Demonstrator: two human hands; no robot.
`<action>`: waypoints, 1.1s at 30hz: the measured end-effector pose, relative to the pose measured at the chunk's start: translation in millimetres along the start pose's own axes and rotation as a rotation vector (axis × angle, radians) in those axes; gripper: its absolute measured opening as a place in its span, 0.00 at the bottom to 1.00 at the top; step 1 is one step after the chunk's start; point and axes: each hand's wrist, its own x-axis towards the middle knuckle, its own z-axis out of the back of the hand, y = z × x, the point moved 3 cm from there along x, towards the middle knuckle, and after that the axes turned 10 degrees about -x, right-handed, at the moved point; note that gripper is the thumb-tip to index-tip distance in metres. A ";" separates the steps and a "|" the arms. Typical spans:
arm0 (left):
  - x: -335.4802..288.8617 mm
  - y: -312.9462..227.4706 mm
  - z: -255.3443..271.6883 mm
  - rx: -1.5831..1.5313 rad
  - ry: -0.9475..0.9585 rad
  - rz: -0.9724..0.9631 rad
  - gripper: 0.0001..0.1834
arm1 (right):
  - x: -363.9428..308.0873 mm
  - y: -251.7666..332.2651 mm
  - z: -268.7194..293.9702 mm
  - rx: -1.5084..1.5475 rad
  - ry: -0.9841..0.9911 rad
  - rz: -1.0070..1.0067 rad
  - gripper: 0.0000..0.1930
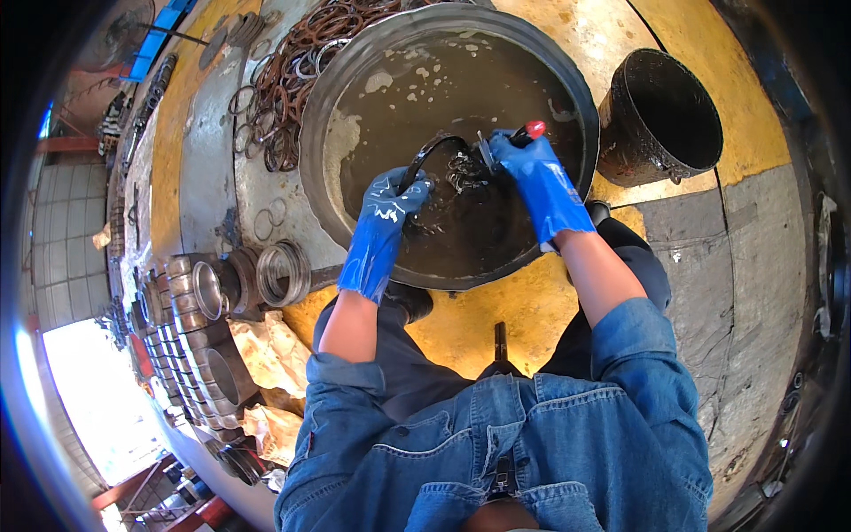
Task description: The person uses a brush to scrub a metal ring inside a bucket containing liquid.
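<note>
Basin [317, 168], wide and round, sits with murky brown liquid [514, 97] in it, and its centre serves as the clock's middle. Pale foam [347, 133] floats along its 9 o'clock side, with smaller flecks toward 11.

Left hand [388, 208], in a wet blue glove, is over the basin at about half past 7, fingers curled tight around a dark ring [436, 146]. The ring is near the basin's middle, tilted up, its arc rising from the grip toward 1 o'clock; its lower part is hard to make out among dark ripples.

Right hand [530, 164], gloved alike, is at half past 3, fingers wrapped around a tool [534, 129] with a red end. The tool's flat metal part stands just beside the ring's far side; whether they touch, I cannot tell.

Beyond the rim at 3 o'clock stands a black bucket [612, 146]. At 10 o'clock lies a tangled heap of rusty rings [292, 89]. Toward 8 are bright hoops [285, 273], and farther out that way, rows of metal sleeves [186, 310]. Brown paper [270, 355] lies between 7 and 8, and grey mats [691, 257] cover the floor at 4.
</note>
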 end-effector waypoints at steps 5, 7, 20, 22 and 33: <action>4.1 18.6 17.2 0.214 -0.009 -0.095 0.15 | -56.4 106.5 24.6 0.259 0.312 0.227 0.14; 16.1 31.4 25.7 0.429 0.052 -0.098 0.17 | -74.7 121.7 13.9 0.124 0.445 0.255 0.15; -2.7 20.3 5.0 0.232 0.014 -0.023 0.17 | -17.8 38.3 42.8 -0.135 0.179 -0.117 0.25; -2.0 21.0 2.7 0.206 0.037 0.010 0.15 | -7.1 11.7 39.5 -0.259 0.112 -0.146 0.26; 15.6 40.7 -4.4 -0.817 -0.089 0.422 0.20 | -50.5 74.2 0.6 -0.192 0.097 0.257 0.14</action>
